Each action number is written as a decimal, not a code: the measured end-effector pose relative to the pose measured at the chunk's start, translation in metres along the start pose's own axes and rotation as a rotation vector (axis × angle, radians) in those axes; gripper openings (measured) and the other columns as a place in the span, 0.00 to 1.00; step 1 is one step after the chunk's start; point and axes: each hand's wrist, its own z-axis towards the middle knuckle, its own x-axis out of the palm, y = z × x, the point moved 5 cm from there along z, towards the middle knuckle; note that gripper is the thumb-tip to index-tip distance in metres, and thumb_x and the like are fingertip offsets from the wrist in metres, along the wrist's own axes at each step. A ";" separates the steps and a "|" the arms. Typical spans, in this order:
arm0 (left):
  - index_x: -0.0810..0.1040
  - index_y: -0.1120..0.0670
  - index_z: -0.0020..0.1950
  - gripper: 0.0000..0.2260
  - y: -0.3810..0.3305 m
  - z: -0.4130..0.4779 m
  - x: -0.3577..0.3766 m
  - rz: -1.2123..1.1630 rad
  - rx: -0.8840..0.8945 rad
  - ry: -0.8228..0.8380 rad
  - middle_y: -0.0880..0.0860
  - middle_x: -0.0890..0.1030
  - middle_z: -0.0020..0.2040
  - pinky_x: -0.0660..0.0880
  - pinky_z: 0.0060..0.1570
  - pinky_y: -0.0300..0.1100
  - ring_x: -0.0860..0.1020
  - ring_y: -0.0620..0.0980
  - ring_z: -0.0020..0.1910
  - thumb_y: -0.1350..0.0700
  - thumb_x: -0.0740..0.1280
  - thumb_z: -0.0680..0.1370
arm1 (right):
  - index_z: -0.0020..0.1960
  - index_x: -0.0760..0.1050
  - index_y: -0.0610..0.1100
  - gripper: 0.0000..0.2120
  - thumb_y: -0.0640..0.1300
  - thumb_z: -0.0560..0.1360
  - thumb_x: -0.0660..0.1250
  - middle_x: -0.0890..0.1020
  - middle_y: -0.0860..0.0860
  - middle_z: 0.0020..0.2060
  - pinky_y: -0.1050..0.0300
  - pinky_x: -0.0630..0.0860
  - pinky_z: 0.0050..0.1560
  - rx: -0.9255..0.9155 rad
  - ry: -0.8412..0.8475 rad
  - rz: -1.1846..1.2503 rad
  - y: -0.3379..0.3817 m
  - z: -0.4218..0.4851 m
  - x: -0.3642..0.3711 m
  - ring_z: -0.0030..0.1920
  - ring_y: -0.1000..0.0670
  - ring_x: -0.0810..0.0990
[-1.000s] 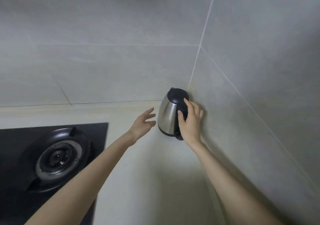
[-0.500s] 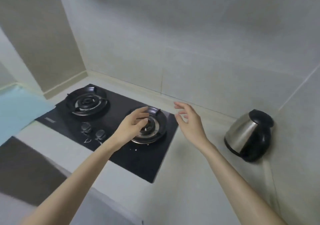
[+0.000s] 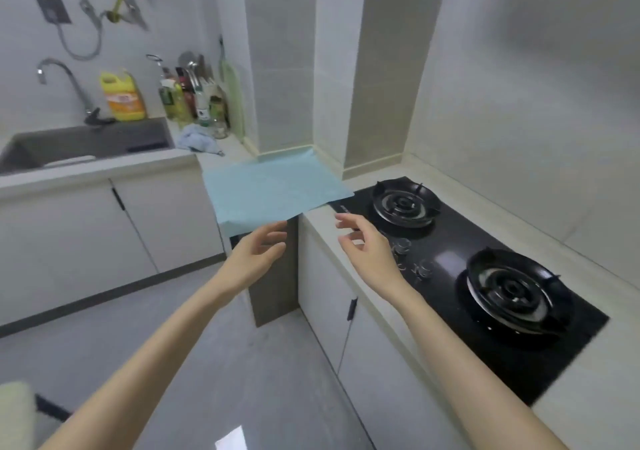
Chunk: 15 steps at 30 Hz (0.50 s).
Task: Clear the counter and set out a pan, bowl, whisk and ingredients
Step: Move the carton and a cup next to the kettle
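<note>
While both our arms reach forward, our left hand (image 3: 258, 253) hovers just before the near edge of the pale blue rectangular sheet (image 3: 273, 189), its grip spread and holding nothing. Our right hand (image 3: 369, 252), grip likewise loose and empty, hangs over the pale stone bench (image 3: 317, 229), beside the black glass two-burner hob (image 3: 450, 238).
</note>
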 end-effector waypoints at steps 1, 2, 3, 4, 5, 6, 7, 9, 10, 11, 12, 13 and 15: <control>0.68 0.48 0.70 0.18 0.008 -0.004 -0.018 0.000 -0.017 -0.030 0.47 0.76 0.61 0.71 0.49 0.33 0.76 0.44 0.56 0.57 0.61 0.81 | 0.63 0.73 0.49 0.16 0.37 0.78 0.61 0.78 0.55 0.55 0.71 0.71 0.47 -0.017 0.029 0.002 0.007 0.004 0.018 0.49 0.60 0.76; 0.67 0.48 0.71 0.18 0.025 -0.018 -0.055 0.000 -0.050 -0.093 0.46 0.75 0.61 0.71 0.48 0.33 0.76 0.43 0.55 0.57 0.61 0.81 | 0.64 0.73 0.48 0.16 0.37 0.78 0.62 0.78 0.55 0.55 0.72 0.71 0.46 -0.043 0.094 0.013 0.023 0.013 0.057 0.49 0.60 0.76; 0.67 0.48 0.72 0.19 0.038 -0.030 -0.084 -0.002 -0.075 -0.144 0.46 0.75 0.62 0.71 0.48 0.33 0.76 0.43 0.55 0.57 0.61 0.81 | 0.65 0.73 0.48 0.16 0.37 0.78 0.62 0.78 0.54 0.56 0.73 0.71 0.45 -0.059 0.154 0.012 0.035 0.019 0.089 0.50 0.59 0.76; 0.67 0.48 0.72 0.19 0.050 -0.039 -0.109 -0.005 -0.094 -0.186 0.46 0.74 0.62 0.72 0.50 0.35 0.76 0.44 0.56 0.57 0.61 0.81 | 0.65 0.73 0.47 0.16 0.38 0.78 0.62 0.78 0.53 0.56 0.74 0.71 0.45 -0.077 0.202 0.012 0.046 0.025 0.115 0.49 0.59 0.76; 0.66 0.48 0.72 0.19 0.060 -0.048 -0.132 -0.001 -0.111 -0.224 0.46 0.74 0.63 0.72 0.52 0.36 0.76 0.45 0.57 0.57 0.61 0.81 | 0.65 0.73 0.48 0.16 0.38 0.78 0.62 0.78 0.53 0.57 0.75 0.71 0.45 -0.093 0.248 0.014 0.056 0.032 0.139 0.48 0.60 0.76; 0.67 0.48 0.72 0.19 0.071 -0.057 -0.155 -0.006 -0.131 -0.269 0.47 0.74 0.64 0.72 0.53 0.38 0.76 0.46 0.58 0.56 0.61 0.81 | 0.65 0.72 0.48 0.16 0.38 0.78 0.62 0.77 0.53 0.57 0.75 0.71 0.44 -0.115 0.295 0.016 0.067 0.038 0.165 0.47 0.60 0.76; 0.67 0.48 0.72 0.19 0.083 -0.067 -0.182 -0.015 -0.145 -0.324 0.47 0.74 0.64 0.72 0.53 0.38 0.76 0.46 0.58 0.56 0.61 0.81 | 0.65 0.72 0.49 0.16 0.38 0.78 0.62 0.77 0.52 0.57 0.75 0.71 0.44 -0.140 0.344 0.014 0.079 0.045 0.193 0.47 0.60 0.76; 0.67 0.48 0.71 0.19 0.104 -0.082 -0.224 -0.031 -0.180 -0.429 0.48 0.75 0.64 0.72 0.53 0.37 0.76 0.46 0.57 0.57 0.61 0.81 | 0.65 0.72 0.49 0.16 0.39 0.79 0.62 0.77 0.52 0.58 0.73 0.72 0.45 -0.190 0.423 0.007 0.097 0.059 0.241 0.48 0.59 0.75; 0.68 0.48 0.71 0.18 0.115 -0.088 -0.246 -0.035 -0.198 -0.481 0.49 0.75 0.64 0.72 0.53 0.38 0.76 0.46 0.58 0.58 0.61 0.81 | 0.65 0.71 0.49 0.16 0.40 0.79 0.62 0.76 0.53 0.58 0.72 0.72 0.46 -0.214 0.465 0.002 0.107 0.066 0.265 0.50 0.60 0.75; 0.68 0.48 0.70 0.18 0.126 -0.092 -0.265 -0.038 -0.212 -0.527 0.49 0.75 0.65 0.72 0.55 0.40 0.76 0.47 0.58 0.58 0.61 0.81 | 0.66 0.71 0.50 0.16 0.41 0.79 0.62 0.76 0.54 0.59 0.71 0.71 0.46 -0.236 0.501 -0.003 0.115 0.073 0.286 0.51 0.60 0.74; 0.68 0.48 0.70 0.18 0.137 -0.096 -0.284 -0.043 -0.228 -0.572 0.49 0.75 0.65 0.72 0.56 0.41 0.76 0.48 0.59 0.58 0.61 0.80 | 0.66 0.71 0.51 0.16 0.41 0.79 0.62 0.76 0.54 0.59 0.71 0.70 0.46 -0.258 0.535 -0.003 0.122 0.082 0.309 0.51 0.60 0.74; 0.69 0.48 0.70 0.18 0.147 -0.099 -0.302 -0.045 -0.243 -0.614 0.49 0.75 0.65 0.72 0.56 0.42 0.75 0.49 0.60 0.58 0.61 0.80 | 0.66 0.70 0.51 0.16 0.42 0.79 0.61 0.76 0.54 0.59 0.70 0.70 0.46 -0.277 0.567 0.000 0.130 0.090 0.333 0.52 0.59 0.74; 0.69 0.48 0.70 0.18 0.165 -0.100 -0.335 -0.041 -0.273 -0.671 0.49 0.75 0.65 0.72 0.55 0.43 0.75 0.49 0.60 0.58 0.61 0.80 | 0.66 0.70 0.51 0.17 0.42 0.79 0.61 0.76 0.53 0.59 0.71 0.71 0.45 -0.321 0.608 0.007 0.145 0.107 0.373 0.53 0.57 0.75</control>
